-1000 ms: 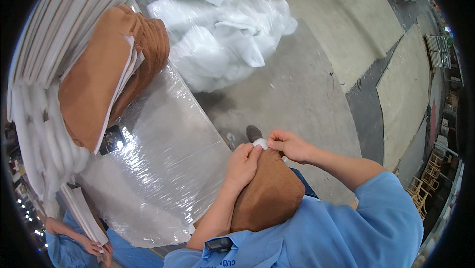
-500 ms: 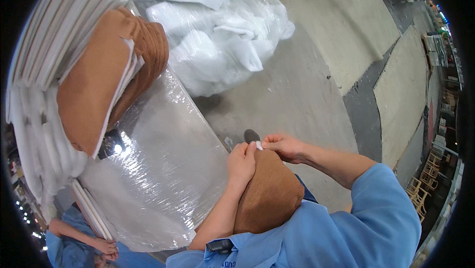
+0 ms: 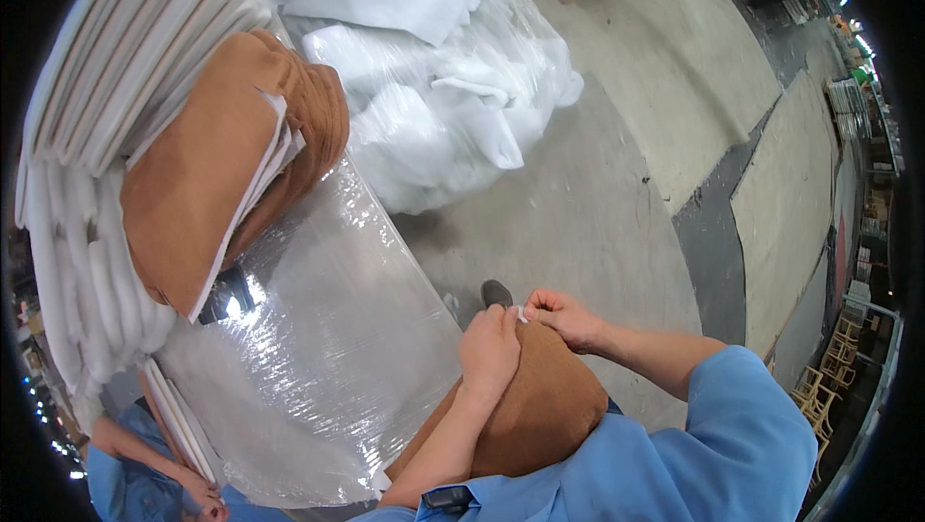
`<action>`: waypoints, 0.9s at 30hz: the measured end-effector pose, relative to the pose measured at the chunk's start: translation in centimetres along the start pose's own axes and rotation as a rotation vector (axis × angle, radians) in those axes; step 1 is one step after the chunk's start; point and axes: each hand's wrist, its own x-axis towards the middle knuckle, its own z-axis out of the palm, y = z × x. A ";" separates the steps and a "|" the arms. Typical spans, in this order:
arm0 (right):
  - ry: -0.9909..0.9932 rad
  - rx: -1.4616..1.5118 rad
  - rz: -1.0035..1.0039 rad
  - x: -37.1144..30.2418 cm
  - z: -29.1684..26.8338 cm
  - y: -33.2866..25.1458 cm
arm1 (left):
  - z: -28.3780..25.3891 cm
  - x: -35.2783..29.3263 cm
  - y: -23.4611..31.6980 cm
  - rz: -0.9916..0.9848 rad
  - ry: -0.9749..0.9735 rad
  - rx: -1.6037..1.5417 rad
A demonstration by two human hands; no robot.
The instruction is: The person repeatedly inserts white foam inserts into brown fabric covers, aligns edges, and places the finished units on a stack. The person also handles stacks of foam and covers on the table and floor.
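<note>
A brown fabric piece [image 3: 544, 406], bulging like a cushion cover, lies against my body, its narrow corner pointing away from me. My left hand [image 3: 489, 350] is closed on that corner from the left side, fingers bent at its tip. My right hand [image 3: 565, 320] pinches at the same corner from the right, with a small white bit [image 3: 522, 314] showing between the two hands. Whether that bit is padding or lining I cannot make out. Part of the fabric is covered by my left forearm.
To my left is a plastic-wrapped table [image 3: 337, 300] bearing a stack of folded brown fabric pieces [image 3: 207, 165]. White padded panels [image 3: 125, 50] stand behind them. A plastic-wrapped heap of white padding [image 3: 434, 88] sits beyond. At lower left is a co-worker's hand [image 3: 200, 493].
The view has tilted slightly, so the surroundings sit lower in the picture. My hands stay at the fabric corner; the white bit shows smaller. The co-worker's hands have moved down.
</note>
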 end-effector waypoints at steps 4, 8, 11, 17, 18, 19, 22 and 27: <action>-0.027 0.139 0.040 0.7 0.2 -0.1 | 0.0 0.3 0.1 0.011 0.031 0.005; -0.062 0.197 0.044 1.9 0.2 0.7 | 0.0 0.6 -0.1 -0.047 -0.017 0.012; -0.007 0.187 0.034 3.0 0.3 1.4 | -0.4 0.9 0.0 -0.026 -0.031 0.064; -0.010 0.164 -0.026 5.1 0.4 2.1 | -1.0 0.9 0.7 0.051 -0.011 0.123; -0.024 0.156 -0.049 5.2 0.3 1.8 | -1.0 1.0 0.9 0.039 -0.001 0.117; -0.025 0.143 -0.061 5.1 0.5 1.9 | -1.1 0.4 0.7 -0.008 -0.033 0.126; -0.048 0.106 -0.121 4.6 0.7 1.5 | -2.3 -1.4 -0.4 0.211 0.070 0.162; -0.055 0.060 -0.157 4.6 1.1 1.5 | -4.7 -6.8 -4.3 0.060 0.076 0.247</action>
